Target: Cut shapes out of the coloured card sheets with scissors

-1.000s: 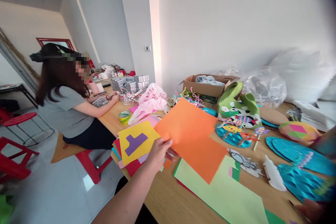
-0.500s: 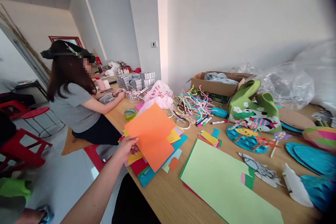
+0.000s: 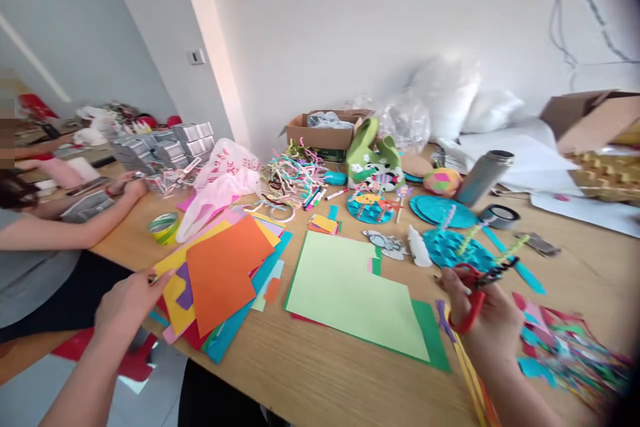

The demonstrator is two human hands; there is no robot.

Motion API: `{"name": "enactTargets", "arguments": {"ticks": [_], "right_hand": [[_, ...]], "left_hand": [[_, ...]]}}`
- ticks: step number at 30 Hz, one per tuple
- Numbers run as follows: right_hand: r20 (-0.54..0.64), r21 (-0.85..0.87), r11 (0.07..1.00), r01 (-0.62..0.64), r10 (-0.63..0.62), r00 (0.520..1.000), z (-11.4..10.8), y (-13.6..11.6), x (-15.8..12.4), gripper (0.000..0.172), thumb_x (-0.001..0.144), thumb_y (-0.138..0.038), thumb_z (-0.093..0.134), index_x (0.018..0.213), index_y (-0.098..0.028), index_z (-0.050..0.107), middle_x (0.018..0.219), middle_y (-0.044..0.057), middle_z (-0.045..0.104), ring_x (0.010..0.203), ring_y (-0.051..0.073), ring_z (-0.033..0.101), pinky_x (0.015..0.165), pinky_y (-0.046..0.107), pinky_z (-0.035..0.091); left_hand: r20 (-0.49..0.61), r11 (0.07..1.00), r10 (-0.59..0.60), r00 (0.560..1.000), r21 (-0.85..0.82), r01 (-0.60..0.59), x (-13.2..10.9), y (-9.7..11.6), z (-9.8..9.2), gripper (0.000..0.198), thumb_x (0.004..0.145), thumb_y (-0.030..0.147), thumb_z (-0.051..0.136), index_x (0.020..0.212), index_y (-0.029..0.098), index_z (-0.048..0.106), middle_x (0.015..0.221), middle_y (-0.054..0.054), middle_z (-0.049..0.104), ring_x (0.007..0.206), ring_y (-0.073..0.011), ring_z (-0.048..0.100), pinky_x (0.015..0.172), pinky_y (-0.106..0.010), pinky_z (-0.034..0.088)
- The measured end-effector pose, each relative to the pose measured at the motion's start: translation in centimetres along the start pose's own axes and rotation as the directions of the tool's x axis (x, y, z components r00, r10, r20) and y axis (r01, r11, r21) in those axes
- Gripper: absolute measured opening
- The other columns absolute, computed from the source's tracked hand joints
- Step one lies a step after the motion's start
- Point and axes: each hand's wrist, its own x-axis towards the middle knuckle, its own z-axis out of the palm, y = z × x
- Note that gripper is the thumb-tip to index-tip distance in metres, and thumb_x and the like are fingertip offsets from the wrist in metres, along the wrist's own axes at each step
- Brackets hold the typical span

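My left hand (image 3: 131,299) is at the left edge of a pile of coloured paper, its fingers closed at the edge of a yellow sheet (image 3: 173,310). A notched orange sheet (image 3: 225,270) lies on top of the pile, with a purple scrap (image 3: 185,287) beside it. Red-handled scissors (image 3: 473,310) sit in my right hand (image 3: 493,327), fingers wrapped about the handles and blades pointing away to the right. Left of that hand, a light green sheet (image 3: 345,293) with a cut-out corner rests over a darker green sheet (image 3: 433,337). Yellow and purple strips (image 3: 465,373) lie close to my right wrist.
A co-worker's arm (image 3: 65,233) rests on the table at left. Green tape (image 3: 164,228), pipe cleaners (image 3: 295,170), a green felt bag (image 3: 375,163), blue plates (image 3: 443,211), a steel flask (image 3: 485,177) and black tape (image 3: 500,215) stand farther back. Paper scraps (image 3: 565,340) lie at right.
The view has swung right, bringing my right hand with the scissors into sight. My left hand has let go of the orange sheet, now lying on the pile, and is at the yellow one.
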Motion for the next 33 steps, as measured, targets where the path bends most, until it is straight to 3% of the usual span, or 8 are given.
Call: {"name": "enactTargets", "arguments": {"ticks": [3,6,9,11,14,16,24,33], "right_hand": [[0.074,0.022,1.0,-0.019,0.018,0.997,0.1,0.4,0.3,0.034,0.076,-0.055,0.065,0.077,-0.021,0.06,0.071,0.007,0.068,0.068,0.025,0.068,0.061,0.033,0.051],[0.195,-0.029,0.999,-0.019,0.024,0.981,0.3,0.8,0.4,0.031,0.079,-0.052,0.062,0.078,-0.021,0.06,0.076,0.007,0.07,0.073,0.025,0.068,0.064,0.032,0.051],[0.31,-0.141,0.989,-0.043,0.085,0.947,0.3,1.1,0.6,0.03,0.08,-0.051,0.061,0.078,-0.021,0.061,0.076,0.007,0.072,0.072,0.025,0.069,0.063,0.031,0.049],[0.337,-0.17,0.983,-0.065,0.121,0.934,0.3,1.0,0.7,0.03,0.081,-0.051,0.059,0.079,-0.021,0.06,0.076,0.007,0.073,0.072,0.025,0.069,0.064,0.031,0.05],[0.328,-0.175,0.981,-0.085,0.139,0.934,0.2,0.5,0.7,0.029,0.081,-0.05,0.057,0.078,-0.021,0.06,0.078,0.009,0.074,0.072,0.025,0.07,0.062,0.03,0.049],[0.318,-0.174,0.981,-0.089,0.141,0.937,0.1,0.1,0.7,0.029,0.081,-0.049,0.058,0.077,-0.021,0.06,0.079,0.009,0.075,0.071,0.025,0.07,0.06,0.029,0.048],[0.295,-0.082,0.99,-0.115,0.134,0.946,-0.1,-1.1,0.6,0.032,0.078,-0.052,0.061,0.074,-0.02,0.06,0.075,0.01,0.074,0.069,0.025,0.068,0.059,0.028,0.048],[0.207,-0.006,0.993,-0.122,0.121,0.971,-0.6,-0.8,1.1,0.037,0.08,-0.056,0.061,0.075,-0.019,0.06,0.079,0.011,0.074,0.07,0.023,0.067,0.062,0.03,0.049]], "left_hand": [[0.007,0.967,0.092,0.996,0.238,-0.091,-2.5,2.5,0.4,0.031,0.08,0.053,0.052,0.083,0.026,0.067,0.056,0.002,0.069,0.055,-0.0252,0.064,0.056,-0.036,0.05],[0.102,0.914,0.406,0.908,-0.055,-0.402,-7.2,7.2,3.2,0.036,0.08,0.052,0.057,0.101,0.024,0.067,0.091,-0.005,0.077,0.076,-0.0255,0.071,0.07,-0.036,0.055],[0.179,0.643,0.764,0.62,-0.293,-0.708,-12.5,12.7,6.4,0.03,0.087,0.041,0.058,0.11,0.024,0.066,0.113,-0.008,0.073,0.105,-0.025,0.066,0.093,-0.036,0.05],[0.198,0.474,0.88,0.431,-0.356,-0.805,-15.4,16.2,8.1,0.028,0.088,0.031,0.059,0.114,0.021,0.064,0.118,-0.009,0.069,0.114,-0.0242,0.06,0.099,-0.037,0.047],[0.241,0.304,0.944,0.225,-0.37,-0.878,-18.4,20.4,9.9,0.029,0.084,0.033,0.066,0.109,0.018,0.064,0.112,-0.01,0.067,0.11,-0.0257,0.057,0.095,-0.039,0.048],[0.285,0.229,0.949,0.137,-0.322,-0.919,-19.5,22.3,10.9,0.032,0.082,0.039,0.068,0.103,0.015,0.065,0.103,-0.012,0.066,0.101,-0.0285,0.058,0.088,-0.042,0.05],[0.443,0.098,0.896,0.015,-0.164,-0.982,-20.4,24.3,12.8,0.014,0.085,0.026,0.058,0.09,0.014,0.064,0.083,-0.011,0.066,0.078,-0.0256,0.062,0.07,-0.037,0.05],[0.432,0.047,0.902,-0.028,-0.162,-0.986,-20.4,24.1,13.4,0.016,0.085,0.019,0.052,0.084,0.014,0.067,0.08,-0.012,0.068,0.077,-0.0259,0.062,0.068,-0.037,0.05]]}}
